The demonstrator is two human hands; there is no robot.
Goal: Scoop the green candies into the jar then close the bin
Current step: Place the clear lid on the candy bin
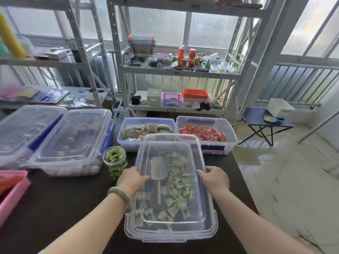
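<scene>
A clear plastic bin (213, 230) stands on the dark table right in front of me, holding green wrapped candies (178, 200) and a clear scoop (158, 171). A clear lid (183, 149) lies over the bin, its far end tilted up. My left hand (132, 178) grips the lid's left edge and my right hand (215, 177) grips its right edge. A glass jar (115, 161) filled with green candies stands uncovered just left of the bin, beside my left hand.
Behind the bin are an open bin of pale packets (145, 130) and an open bin of red candies (203, 133). A large lidded bin (73, 142) stands at the left, a pink box (12, 193) at the left edge. The table's right edge drops to tiled floor.
</scene>
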